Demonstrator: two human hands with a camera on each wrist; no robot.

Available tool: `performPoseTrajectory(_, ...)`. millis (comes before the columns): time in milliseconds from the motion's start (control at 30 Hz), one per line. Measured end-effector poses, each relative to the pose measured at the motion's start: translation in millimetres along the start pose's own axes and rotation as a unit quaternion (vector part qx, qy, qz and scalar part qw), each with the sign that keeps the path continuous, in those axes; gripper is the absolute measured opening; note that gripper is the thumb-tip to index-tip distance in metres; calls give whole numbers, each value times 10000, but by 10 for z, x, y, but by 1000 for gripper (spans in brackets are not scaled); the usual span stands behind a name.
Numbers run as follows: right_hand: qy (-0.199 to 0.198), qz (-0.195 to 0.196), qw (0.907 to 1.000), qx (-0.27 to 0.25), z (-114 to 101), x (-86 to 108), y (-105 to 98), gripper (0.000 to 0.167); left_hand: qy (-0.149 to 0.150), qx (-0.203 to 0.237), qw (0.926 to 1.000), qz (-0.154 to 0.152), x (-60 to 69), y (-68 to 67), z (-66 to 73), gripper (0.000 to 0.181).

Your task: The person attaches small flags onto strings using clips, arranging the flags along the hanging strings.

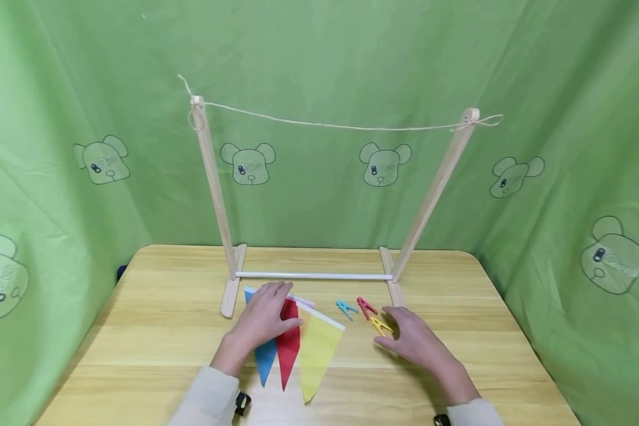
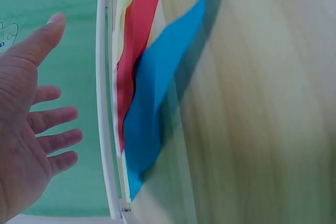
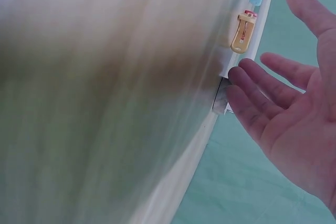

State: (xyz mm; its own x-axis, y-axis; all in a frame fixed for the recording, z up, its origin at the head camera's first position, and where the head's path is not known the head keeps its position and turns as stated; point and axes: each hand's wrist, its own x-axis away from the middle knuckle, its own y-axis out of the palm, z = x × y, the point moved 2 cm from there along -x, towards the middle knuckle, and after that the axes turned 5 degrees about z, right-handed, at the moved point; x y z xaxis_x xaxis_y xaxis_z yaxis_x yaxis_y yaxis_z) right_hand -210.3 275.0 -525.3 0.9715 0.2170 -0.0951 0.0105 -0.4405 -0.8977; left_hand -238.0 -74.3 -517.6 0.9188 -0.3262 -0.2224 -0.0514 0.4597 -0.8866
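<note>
My left hand (image 1: 263,316) hovers over the pennants, fingers spread and holding nothing. Beneath it lie a blue pennant (image 1: 266,358), a red pennant (image 1: 289,343) and a yellow pennant (image 1: 319,349), overlapping at their white top edges; a bit of a pink one (image 1: 305,302) peeks out behind. In the left wrist view the blue pennant (image 2: 157,87) looks curved. My right hand (image 1: 418,340) has its thumb and fingers apart beside the yellow clothespin (image 1: 380,325), with nothing between them. A red clothespin (image 1: 366,307) and a blue clothespin (image 1: 345,309) lie just left of it.
Behind the pennants stands a wooden frame with a left post (image 1: 213,183), a right post (image 1: 436,183) and a white crossbar (image 1: 314,276). A string (image 1: 325,125) sags between the post tops. Green cloth (image 1: 314,219) surrounds the wooden table (image 1: 165,331).
</note>
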Motion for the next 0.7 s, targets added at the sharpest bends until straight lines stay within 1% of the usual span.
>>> performPoseTrajectory(200,66,-52,9999,-106,-6,-4,23,77,-127,331,9993,-143,-35,85,50,87)
performPoseTrajectory(433,154,-100,9998,-111,-8,-33,37,73,-331,628,9972,-225,-65,183,58,83)
performPoseTrajectory(567,143,-125,9998,-96,-2,-32,41,66,-408,713,9962,-271,-86,228,71,81)
performPoseTrajectory(700,176,-196,9996,-106,9,-31,42,61,-457,743,9959,-251,-115,257,90,79)
